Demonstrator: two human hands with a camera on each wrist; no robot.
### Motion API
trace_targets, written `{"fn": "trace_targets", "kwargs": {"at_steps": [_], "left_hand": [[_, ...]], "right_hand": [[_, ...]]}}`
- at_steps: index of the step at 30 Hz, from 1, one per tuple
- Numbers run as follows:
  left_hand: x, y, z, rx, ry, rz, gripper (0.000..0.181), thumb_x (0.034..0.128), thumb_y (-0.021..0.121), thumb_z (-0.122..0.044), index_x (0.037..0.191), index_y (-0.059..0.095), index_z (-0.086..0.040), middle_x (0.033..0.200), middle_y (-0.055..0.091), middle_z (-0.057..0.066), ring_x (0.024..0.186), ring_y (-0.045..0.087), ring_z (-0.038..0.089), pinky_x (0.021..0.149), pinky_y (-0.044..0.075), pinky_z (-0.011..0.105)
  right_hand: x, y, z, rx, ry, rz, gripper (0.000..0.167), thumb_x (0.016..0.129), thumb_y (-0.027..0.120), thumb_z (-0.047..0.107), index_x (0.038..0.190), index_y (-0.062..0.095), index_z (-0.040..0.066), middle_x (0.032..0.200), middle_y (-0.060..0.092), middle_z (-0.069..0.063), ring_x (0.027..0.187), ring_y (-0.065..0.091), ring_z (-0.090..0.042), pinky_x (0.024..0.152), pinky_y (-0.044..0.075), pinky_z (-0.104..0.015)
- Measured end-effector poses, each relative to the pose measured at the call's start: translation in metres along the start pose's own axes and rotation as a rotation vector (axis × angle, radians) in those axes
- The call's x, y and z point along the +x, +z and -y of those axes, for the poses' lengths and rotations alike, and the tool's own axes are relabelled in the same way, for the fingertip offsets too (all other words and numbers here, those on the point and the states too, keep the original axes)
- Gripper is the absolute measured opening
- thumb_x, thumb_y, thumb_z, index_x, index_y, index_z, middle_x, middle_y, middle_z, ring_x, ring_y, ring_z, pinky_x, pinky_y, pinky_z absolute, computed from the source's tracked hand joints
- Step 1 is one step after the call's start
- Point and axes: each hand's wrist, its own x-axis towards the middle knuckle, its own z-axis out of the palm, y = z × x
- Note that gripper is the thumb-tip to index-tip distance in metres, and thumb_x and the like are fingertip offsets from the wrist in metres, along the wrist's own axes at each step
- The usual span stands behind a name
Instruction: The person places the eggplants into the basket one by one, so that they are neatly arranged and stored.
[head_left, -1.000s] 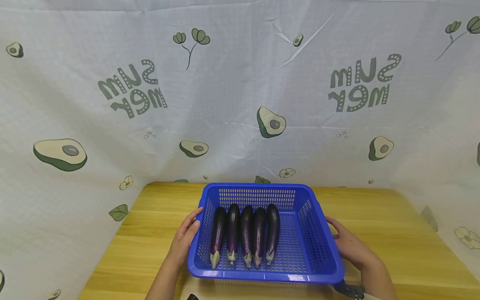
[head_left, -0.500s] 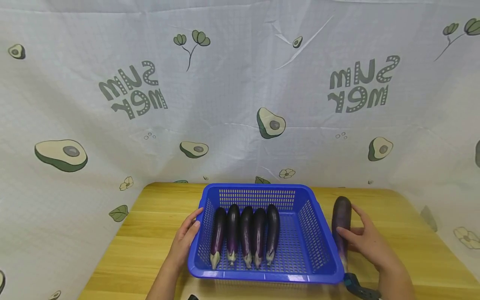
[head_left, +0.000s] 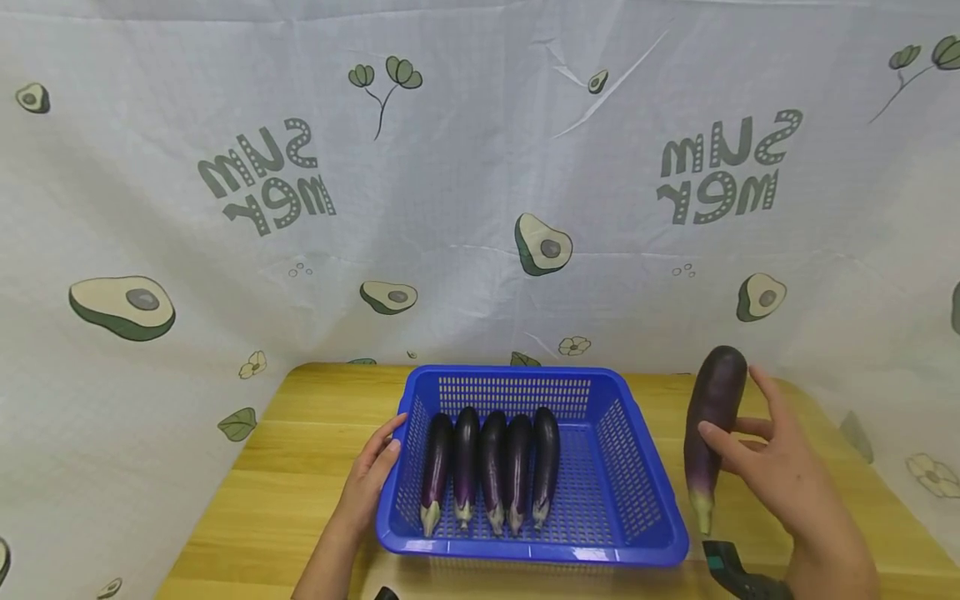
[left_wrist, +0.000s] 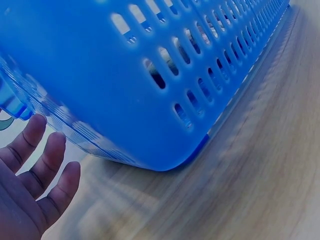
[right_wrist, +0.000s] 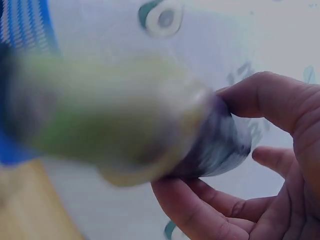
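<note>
My right hand (head_left: 783, 458) holds a dark purple eggplant (head_left: 714, 412) between thumb and fingers, raised to the right of the basket. Its pale green stem end points down toward me and looms blurred in the right wrist view. My left hand (head_left: 366, 482) is at the left side of a blue plastic basket (head_left: 540, 550), fingertips at the rim. Its fingers (left_wrist: 47, 160) look relaxed beside the basket's corner in the left wrist view; the thumb is hidden there. Several eggplants (head_left: 492, 471) lie side by side in the basket's left and middle part, stems toward me.
The basket has slotted walls and stands on a wood-grain table (head_left: 300, 450). Bare basket floor (head_left: 585, 492) shows right of the eggplants. A white cloth (head_left: 465, 183) printed with avocados hangs behind and at both sides. A dark wrist strap mount (head_left: 738, 575) juts from my right wrist.
My right hand, beside the basket's right side at first, has brought up an eggplant and lifted it upward and to the right. Left hand and basket have stayed put.
</note>
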Motion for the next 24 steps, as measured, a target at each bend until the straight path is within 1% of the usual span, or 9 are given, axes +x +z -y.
{"fn": "trace_targets", "kwargs": {"at_steps": [2, 4, 6, 8, 11, 15, 18, 21, 24], "left_hand": [[0.000, 0.000, -0.001, 0.000, -0.004, -0.002, 0.046, 0.1075, 0.043, -0.029, 0.153, 0.045, -0.020, 0.138, 0.053, 0.023, 0.118, 0.060, 0.038, 0.091, 0.060, 0.055], [0.001, 0.000, -0.001, -0.001, -0.008, -0.003, 0.047, 0.1075, 0.043, -0.030, 0.153, 0.045, -0.020, 0.139, 0.053, 0.023, 0.118, 0.060, 0.038, 0.091, 0.060, 0.055], [0.001, 0.000, -0.001, -0.005, -0.013, -0.002, 0.047, 0.1075, 0.043, -0.030, 0.153, 0.045, -0.020, 0.140, 0.053, 0.023, 0.119, 0.060, 0.039, 0.091, 0.060, 0.055], [0.001, 0.000, -0.001, -0.008, -0.017, -0.003, 0.047, 0.1074, 0.043, -0.030, 0.153, 0.045, -0.020, 0.140, 0.053, 0.023, 0.118, 0.061, 0.038, 0.091, 0.060, 0.054], [0.001, 0.000, -0.001, -0.018, -0.018, -0.001, 0.047, 0.1073, 0.044, -0.029, 0.153, 0.045, -0.019, 0.138, 0.053, 0.024, 0.116, 0.061, 0.037, 0.090, 0.061, 0.052], [0.002, 0.000, 0.000, -0.018, -0.021, -0.001, 0.047, 0.1071, 0.044, -0.029, 0.153, 0.045, -0.018, 0.136, 0.053, 0.025, 0.115, 0.061, 0.036, 0.090, 0.061, 0.052], [0.001, 0.000, 0.000, -0.010, -0.029, -0.004, 0.047, 0.1070, 0.044, -0.030, 0.153, 0.045, -0.020, 0.138, 0.053, 0.024, 0.116, 0.061, 0.036, 0.091, 0.060, 0.054], [0.001, 0.000, 0.000, -0.006, -0.028, -0.005, 0.047, 0.1069, 0.044, -0.030, 0.153, 0.045, -0.020, 0.138, 0.053, 0.024, 0.116, 0.061, 0.037, 0.091, 0.060, 0.055], [0.001, -0.001, -0.001, -0.002, -0.022, -0.007, 0.047, 0.1070, 0.044, -0.029, 0.153, 0.045, -0.019, 0.136, 0.053, 0.024, 0.115, 0.061, 0.036, 0.090, 0.060, 0.053]], "right_hand": [[0.002, 0.001, 0.013, -0.014, -0.029, -0.005, 0.105, 0.101, 0.063, 0.033, 0.159, -0.025, 0.034, 0.146, 0.031, -0.050, 0.103, 0.073, -0.032, 0.080, 0.060, -0.047], [0.004, 0.005, 0.026, -0.008, -0.033, 0.010, 0.105, 0.101, 0.063, 0.035, 0.158, -0.026, 0.038, 0.149, 0.027, -0.049, 0.110, 0.070, -0.044, 0.086, 0.055, -0.060], [0.008, 0.012, 0.039, 0.004, -0.049, 0.021, 0.105, 0.101, 0.064, 0.036, 0.158, -0.024, 0.040, 0.151, 0.026, -0.048, 0.111, 0.068, -0.047, 0.091, 0.051, -0.066], [0.013, 0.021, 0.051, 0.007, -0.061, 0.047, 0.105, 0.100, 0.064, 0.037, 0.158, -0.024, 0.041, 0.151, 0.027, -0.046, 0.106, 0.072, -0.044, 0.092, 0.047, -0.071], [0.022, 0.037, 0.063, 0.002, -0.095, 0.083, 0.106, 0.099, 0.067, 0.034, 0.161, -0.019, 0.036, 0.146, 0.035, -0.043, 0.095, 0.075, -0.034, 0.090, 0.054, -0.060], [0.036, 0.062, 0.068, 0.030, -0.123, 0.159, 0.106, 0.097, 0.070, 0.024, 0.163, -0.012, 0.027, 0.131, 0.047, -0.038, 0.086, 0.074, -0.028, 0.078, 0.061, -0.043], [0.046, 0.081, 0.066, 0.072, -0.125, 0.245, 0.104, 0.096, 0.071, 0.015, 0.163, -0.009, 0.021, 0.114, 0.057, -0.034, 0.082, 0.073, -0.028, 0.071, 0.063, -0.043], [0.054, 0.098, 0.061, 0.046, -0.090, 0.305, 0.104, 0.094, 0.072, 0.014, 0.164, -0.005, 0.018, 0.100, 0.064, -0.027, 0.078, 0.073, -0.026, 0.069, 0.064, -0.044], [0.060, 0.110, 0.059, -0.017, -0.064, 0.322, 0.103, 0.092, 0.074, 0.016, 0.164, -0.001, 0.017, 0.094, 0.069, -0.022, 0.076, 0.073, -0.024, 0.067, 0.064, -0.042]]}}
